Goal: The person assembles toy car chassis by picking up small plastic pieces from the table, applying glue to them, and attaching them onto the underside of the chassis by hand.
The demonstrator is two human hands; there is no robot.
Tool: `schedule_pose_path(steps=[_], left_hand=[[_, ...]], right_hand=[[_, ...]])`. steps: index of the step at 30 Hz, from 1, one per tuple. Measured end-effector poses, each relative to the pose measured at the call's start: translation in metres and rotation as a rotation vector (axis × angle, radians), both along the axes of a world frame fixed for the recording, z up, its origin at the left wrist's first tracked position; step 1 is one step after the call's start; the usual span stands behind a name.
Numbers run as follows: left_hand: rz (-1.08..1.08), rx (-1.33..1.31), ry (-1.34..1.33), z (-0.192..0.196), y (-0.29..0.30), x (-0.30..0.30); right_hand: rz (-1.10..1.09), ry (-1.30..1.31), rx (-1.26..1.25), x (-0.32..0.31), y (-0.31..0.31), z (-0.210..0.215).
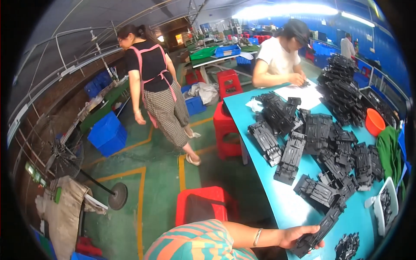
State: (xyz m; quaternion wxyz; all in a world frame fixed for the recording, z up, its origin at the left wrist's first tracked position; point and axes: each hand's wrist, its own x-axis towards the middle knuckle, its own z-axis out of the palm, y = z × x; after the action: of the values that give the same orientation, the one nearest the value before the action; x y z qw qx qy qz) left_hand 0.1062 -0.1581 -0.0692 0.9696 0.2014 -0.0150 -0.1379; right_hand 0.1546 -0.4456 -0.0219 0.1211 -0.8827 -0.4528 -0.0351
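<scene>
The left hand of the person has a grip that is closed on one black plastic frame, near the front part of the tabletop. The frame lies slantwise through this grip: its lower end is inside the palm, and its longer upper part comes out past the thumb, toward the middle of the tabletop. The thumb lies along the frame, and a fingertip appears at its other side. If the frame touches the tabletop, one cannot tell. The right hand is not in view, so its grip cannot be told.

On the middle of the tabletop there is a loose pile of similar frames, and a tall stack rises at its far right. Small black parts lie at its front, and a white bin stands at its right side. At the far end of the tabletop, a co-worker in a white top bends over a white sheet. A red stool stands to the left of the tabletop.
</scene>
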Motion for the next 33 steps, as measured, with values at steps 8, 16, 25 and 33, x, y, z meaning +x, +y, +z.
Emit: schedule_pose_path(steps=[8,16,25,33], left_hand=[[0.022,0.022,-0.016,0.001,0.005,-0.001],[0.039,0.021,-0.008,0.002,-0.001,-0.006],[0.052,-0.175,0.125,0.005,-0.015,-0.008],[0.055,0.127,-0.052,0.019,0.022,-0.012]], right_hand=[[0.144,0.029,-0.097,0.011,-0.005,-0.002],[-0.168,0.172,0.158,0.0,0.017,0.001],[-0.172,-0.189,-0.066,-0.015,0.003,0.011],[-0.338,0.13,0.363,-0.001,0.033,0.016]])
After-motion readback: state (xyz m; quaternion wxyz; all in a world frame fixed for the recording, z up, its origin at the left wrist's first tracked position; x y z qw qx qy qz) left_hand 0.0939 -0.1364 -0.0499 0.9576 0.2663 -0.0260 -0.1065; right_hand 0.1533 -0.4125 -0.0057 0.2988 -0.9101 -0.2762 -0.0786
